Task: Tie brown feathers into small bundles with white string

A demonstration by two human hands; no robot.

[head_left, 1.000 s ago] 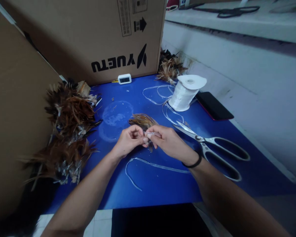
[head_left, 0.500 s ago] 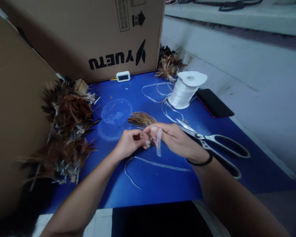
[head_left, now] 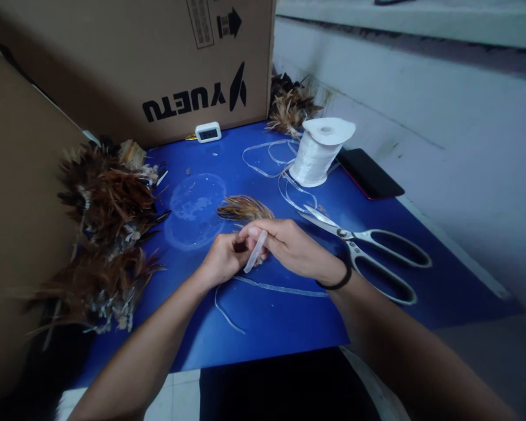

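A small bundle of brown feathers (head_left: 245,208) points away from me, its base end between my two hands. My left hand (head_left: 222,257) is closed in a pinch at that base. My right hand (head_left: 291,245) meets it from the right, fingers closed, with a short strip of white ribbon (head_left: 256,251) sticking out at the thumb. The fingertips hide the exact grip on the bundle. A loose length of thin white ribbon (head_left: 284,287) lies on the blue table just below my hands. Open scissors (head_left: 355,235) rest beside my right wrist.
Piles of brown feathers (head_left: 114,234) line the left side, and another bunch (head_left: 291,108) lies at the back. A white ribbon spool (head_left: 318,155) stands near a black phone (head_left: 370,173). A small digital clock (head_left: 208,133) sits before the cardboard box (head_left: 201,47).
The view has shifted slightly, so everything sits further left. The ribbon strip at my right thumb has swung from nearly upright to a slant, its lower end nearer my left fingers.
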